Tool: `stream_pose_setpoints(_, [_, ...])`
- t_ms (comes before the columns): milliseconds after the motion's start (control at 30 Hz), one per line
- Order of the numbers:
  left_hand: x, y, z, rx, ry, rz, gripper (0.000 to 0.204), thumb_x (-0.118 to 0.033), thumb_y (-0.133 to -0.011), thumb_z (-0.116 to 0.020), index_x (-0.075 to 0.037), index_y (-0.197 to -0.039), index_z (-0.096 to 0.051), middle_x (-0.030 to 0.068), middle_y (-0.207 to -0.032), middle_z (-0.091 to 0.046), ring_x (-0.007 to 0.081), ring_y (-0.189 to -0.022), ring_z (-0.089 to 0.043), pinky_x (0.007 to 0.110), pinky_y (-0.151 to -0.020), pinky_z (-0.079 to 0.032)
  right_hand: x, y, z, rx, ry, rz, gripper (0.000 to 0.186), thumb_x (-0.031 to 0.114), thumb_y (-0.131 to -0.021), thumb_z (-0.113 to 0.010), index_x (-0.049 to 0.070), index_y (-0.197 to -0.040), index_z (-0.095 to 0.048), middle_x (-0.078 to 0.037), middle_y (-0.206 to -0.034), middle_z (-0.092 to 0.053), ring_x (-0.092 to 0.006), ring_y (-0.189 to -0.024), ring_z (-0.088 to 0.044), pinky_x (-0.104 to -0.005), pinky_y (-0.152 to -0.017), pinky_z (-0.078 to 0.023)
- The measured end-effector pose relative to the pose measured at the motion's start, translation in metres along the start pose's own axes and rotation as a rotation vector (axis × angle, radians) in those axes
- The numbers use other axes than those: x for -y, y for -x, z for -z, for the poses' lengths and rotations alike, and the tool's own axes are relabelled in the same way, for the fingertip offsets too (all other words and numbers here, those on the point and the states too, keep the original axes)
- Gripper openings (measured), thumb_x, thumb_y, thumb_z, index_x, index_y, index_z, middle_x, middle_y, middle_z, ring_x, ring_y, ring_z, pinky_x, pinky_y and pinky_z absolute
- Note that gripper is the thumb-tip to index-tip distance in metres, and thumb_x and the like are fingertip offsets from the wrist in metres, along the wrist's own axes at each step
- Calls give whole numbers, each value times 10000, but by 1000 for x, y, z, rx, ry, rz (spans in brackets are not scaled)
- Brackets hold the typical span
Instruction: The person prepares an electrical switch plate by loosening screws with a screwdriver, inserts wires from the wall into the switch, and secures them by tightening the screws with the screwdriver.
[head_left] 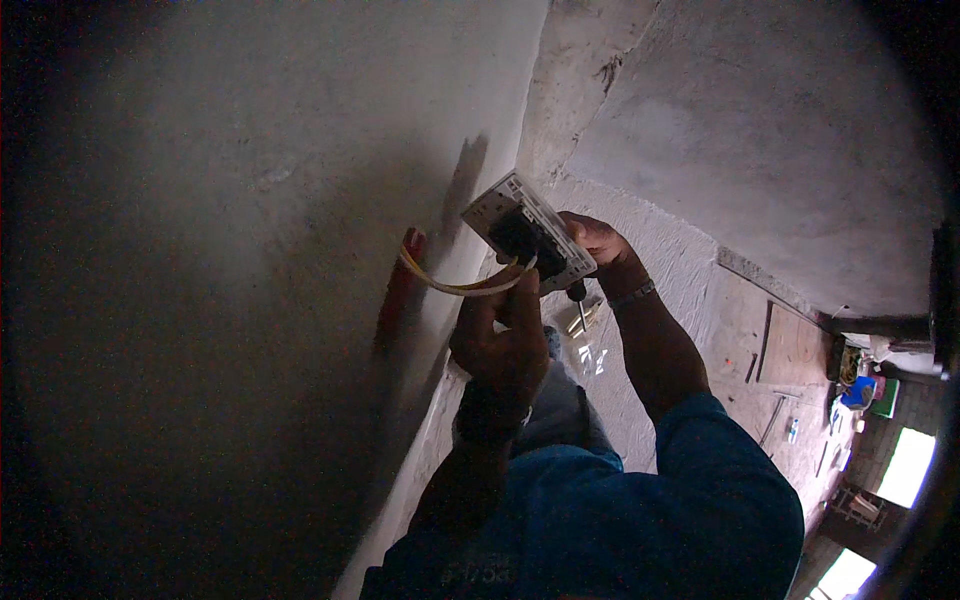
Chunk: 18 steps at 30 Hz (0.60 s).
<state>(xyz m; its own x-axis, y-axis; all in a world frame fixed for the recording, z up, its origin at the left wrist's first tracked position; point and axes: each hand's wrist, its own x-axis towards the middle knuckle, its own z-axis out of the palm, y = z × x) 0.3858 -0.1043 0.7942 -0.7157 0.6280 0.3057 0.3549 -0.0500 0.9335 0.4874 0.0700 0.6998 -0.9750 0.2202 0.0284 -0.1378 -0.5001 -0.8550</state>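
A white electrical wall plate (490,208) is held off the wall, tilted, with its black-backed module (518,238) facing left. My right hand (598,243) grips the plate at its right side; some of those fingers are hidden behind it. Just below the plate, a screwdriver (578,292) with a dark handle points downward; what holds it is hidden. My left hand (505,340) is closed in a pinch on pale yellow-white wires (455,288) at the plate's back. The wires curve out of a red wall box (402,285) set into the grey wall.
The grey wall (250,300) runs along my left. Below lie a clear plastic wrapper (592,358) and a rough pale floor (640,225). Farther right are a wooden board (790,345), a long thin tool (772,420), and blue and green items (868,393).
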Motion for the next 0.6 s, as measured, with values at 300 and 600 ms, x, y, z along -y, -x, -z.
stream_pose_setpoints(300, [-2,1,-4,-42,58,41,130,-127,-815,-682,-9,-861,-654,123,-841,-671,174,-713,-652,274,-593,-520,11,0,-20,-125,37,-10,808,628,-710,-616,-77,-1098,-537,-184,-829,-652,-197,-571,-642,-279,-461,-522])
stream_pose_setpoints(600, [-3,3,-8,-60,-8,27,152,-132,-809,-687,-8,-888,-648,126,-831,-669,185,-711,-650,276,-607,-515,13,-1,-5,-9,-119,-159,924,601,-627,-733,-96,-1177,-476,-139,-1051,-610,-195,-867,-625,-293,-765,-516])
